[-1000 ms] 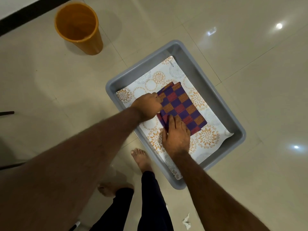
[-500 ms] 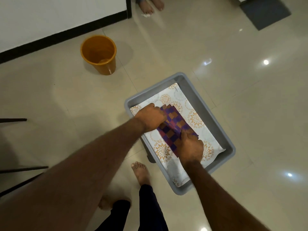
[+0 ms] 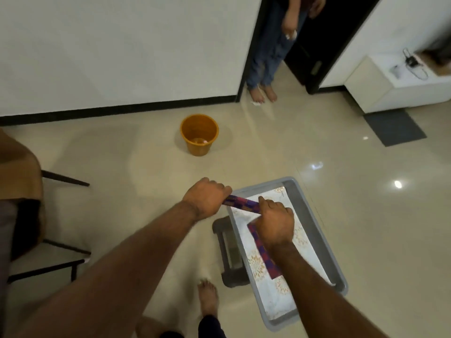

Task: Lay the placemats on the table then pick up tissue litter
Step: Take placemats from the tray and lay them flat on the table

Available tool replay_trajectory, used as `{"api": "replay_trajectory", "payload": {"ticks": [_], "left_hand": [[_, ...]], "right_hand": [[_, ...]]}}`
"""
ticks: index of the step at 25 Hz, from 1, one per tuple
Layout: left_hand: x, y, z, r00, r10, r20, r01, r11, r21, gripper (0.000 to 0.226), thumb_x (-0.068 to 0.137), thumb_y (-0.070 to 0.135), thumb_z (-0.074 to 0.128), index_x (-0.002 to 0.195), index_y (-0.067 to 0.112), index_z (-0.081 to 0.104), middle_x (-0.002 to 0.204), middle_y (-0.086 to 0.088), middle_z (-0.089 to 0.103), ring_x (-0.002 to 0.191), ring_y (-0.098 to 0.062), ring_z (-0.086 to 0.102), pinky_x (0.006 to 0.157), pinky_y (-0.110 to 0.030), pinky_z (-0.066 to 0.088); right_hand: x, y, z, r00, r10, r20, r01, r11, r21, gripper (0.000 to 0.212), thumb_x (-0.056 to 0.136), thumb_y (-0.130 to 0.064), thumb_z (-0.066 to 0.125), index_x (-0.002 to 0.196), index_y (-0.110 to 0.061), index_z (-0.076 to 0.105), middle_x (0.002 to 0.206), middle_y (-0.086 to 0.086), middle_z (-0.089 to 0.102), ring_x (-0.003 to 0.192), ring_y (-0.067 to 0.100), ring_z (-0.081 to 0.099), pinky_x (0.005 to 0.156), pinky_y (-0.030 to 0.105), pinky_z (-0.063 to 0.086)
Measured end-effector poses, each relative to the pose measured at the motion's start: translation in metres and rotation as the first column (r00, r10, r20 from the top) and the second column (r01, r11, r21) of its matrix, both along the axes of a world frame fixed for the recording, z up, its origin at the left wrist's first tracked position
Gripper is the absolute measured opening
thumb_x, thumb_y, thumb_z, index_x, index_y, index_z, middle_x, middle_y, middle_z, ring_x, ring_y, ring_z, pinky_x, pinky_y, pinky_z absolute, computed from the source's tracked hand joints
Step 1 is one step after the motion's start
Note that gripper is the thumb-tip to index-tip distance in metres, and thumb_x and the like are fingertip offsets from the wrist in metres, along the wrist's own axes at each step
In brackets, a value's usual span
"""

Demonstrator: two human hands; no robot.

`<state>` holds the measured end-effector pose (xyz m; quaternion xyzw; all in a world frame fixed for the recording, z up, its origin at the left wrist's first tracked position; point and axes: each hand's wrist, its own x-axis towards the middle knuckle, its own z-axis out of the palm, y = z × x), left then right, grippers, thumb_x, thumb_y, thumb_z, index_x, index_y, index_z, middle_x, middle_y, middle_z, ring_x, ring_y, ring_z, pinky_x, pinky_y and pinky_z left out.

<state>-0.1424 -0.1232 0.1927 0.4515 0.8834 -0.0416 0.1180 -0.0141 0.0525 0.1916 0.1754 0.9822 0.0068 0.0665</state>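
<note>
A folded stack of purple and orange checked placemats (image 3: 241,204) is lifted on edge above a grey tub (image 3: 314,228) on the floor. My left hand (image 3: 206,200) grips the stack's far left end. My right hand (image 3: 275,224) grips it nearer the middle, and the stack's lower edge (image 3: 264,257) runs down under my wrist. A white sheet with orange flowers (image 3: 258,267) lines the tub bottom. A small white tissue scrap (image 3: 256,103) lies on the floor by another person's feet.
An orange bucket (image 3: 199,134) stands on the tiled floor near the wall. A low grey stool (image 3: 229,252) sits under the tub's left side. A chair (image 3: 26,191) is at the left. A person (image 3: 273,45) stands in the doorway. A grey doormat (image 3: 394,126) lies at the right.
Both hands have lifted the checked placemats off the tub lining and tipped them on edge. The view has risen, so the wall, doorway and standing person now show.
</note>
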Motion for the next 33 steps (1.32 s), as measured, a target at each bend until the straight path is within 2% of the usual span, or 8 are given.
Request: {"api": "replay_trajectory", "payload": {"ticks": [3,7,12,17,19,25,28,33], "left_hand": [[-0.01,-0.086,0.04,0.988,0.152,-0.03,-0.152,0.988,-0.007,0.018,0.099,0.022,0.053,0.117,0.022,0.054,0.105,-0.004,0.07,0.087,-0.025,0.064,0.074,-0.036,0.038],[-0.007,-0.229,0.092,0.906,0.418,-0.072,-0.421,0.907,-0.031,0.016,0.098,0.022,0.053,0.114,0.024,0.053,0.1,-0.001,0.07,0.075,-0.024,0.058,0.07,-0.034,0.036],[0.031,-0.397,0.145,0.7,0.706,-0.112,-0.704,0.708,0.062,0.013,0.098,0.031,0.056,0.11,0.029,0.051,0.093,0.001,0.068,0.076,-0.02,0.057,0.077,-0.037,0.049],[0.11,-0.531,0.183,0.468,0.866,-0.175,-0.86,0.492,0.135,0.01,0.101,0.029,0.045,0.105,0.024,0.051,0.09,-0.001,0.067,0.08,-0.028,0.063,0.075,-0.04,0.046],[0.147,-0.572,0.188,0.373,0.91,-0.181,-0.899,0.403,0.171,0.011,0.101,0.027,0.043,0.101,0.022,0.052,0.088,-0.002,0.068,0.079,-0.03,0.064,0.074,-0.037,0.043],[0.243,-0.642,0.19,0.13,0.98,-0.148,-0.967,0.158,0.198,0.014,0.103,0.03,0.044,0.095,0.022,0.052,0.081,0.0,0.065,0.068,-0.024,0.057,0.066,-0.037,0.046],[0.269,-0.652,0.181,0.03,0.994,-0.104,-0.974,0.052,0.219,0.016,0.106,0.034,0.044,0.102,0.024,0.056,0.087,0.002,0.067,0.07,-0.016,0.051,0.064,-0.032,0.037],[0.276,-0.662,0.155,-0.209,0.957,0.202,-0.938,-0.255,0.234,0.019,0.106,0.027,0.044,0.116,0.028,0.06,0.1,0.005,0.065,0.089,-0.014,0.06,0.072,-0.034,0.052]], "right_hand": [[-0.044,-0.065,0.035,0.985,0.162,-0.058,-0.164,0.986,-0.027,0.052,0.074,-0.016,0.075,0.125,-0.017,0.065,0.107,0.004,0.074,0.095,0.027,0.068,0.082,0.039,0.05],[-0.097,-0.188,0.079,0.894,0.432,-0.119,-0.436,0.9,-0.007,0.05,0.082,-0.014,0.064,0.131,-0.022,0.059,0.113,0.0,0.071,0.1,0.023,0.065,0.083,0.037,0.047],[-0.131,-0.351,0.121,0.694,0.692,-0.198,-0.706,0.708,-0.003,0.047,0.086,-0.013,0.058,0.132,-0.024,0.057,0.115,-0.002,0.07,0.103,0.022,0.063,0.085,0.037,0.045],[-0.122,-0.504,0.162,0.429,0.87,-0.243,-0.899,0.438,-0.019,0.025,0.087,-0.024,0.059,0.112,-0.029,0.057,0.104,-0.005,0.068,0.097,0.021,0.062,0.082,0.037,0.045],[-0.11,-0.556,0.169,0.319,0.908,-0.272,-0.946,0.324,-0.025,0.026,0.085,-0.035,0.061,0.11,-0.029,0.058,0.103,-0.005,0.068,0.099,0.021,0.062,0.08,0.037,0.044],[-0.062,-0.664,0.161,0.068,0.964,-0.256,-0.997,0.078,0.026,0.036,0.079,-0.016,0.059,0.114,-0.026,0.059,0.102,-0.004,0.069,0.101,0.023,0.061,0.08,0.04,0.044],[-0.055,-0.698,0.153,-0.027,0.972,-0.232,-1.0,-0.024,0.015,0.04,0.08,-0.015,0.059,0.118,-0.025,0.058,0.101,-0.005,0.068,0.1,0.022,0.061,0.084,0.041,0.044],[-0.084,-0.738,0.14,-0.212,0.949,-0.232,-0.949,-0.257,-0.184,0.036,0.082,-0.012,0.057,0.115,-0.026,0.065,0.103,-0.003,0.071,0.096,0.021,0.065,0.08,0.035,0.051]]}}
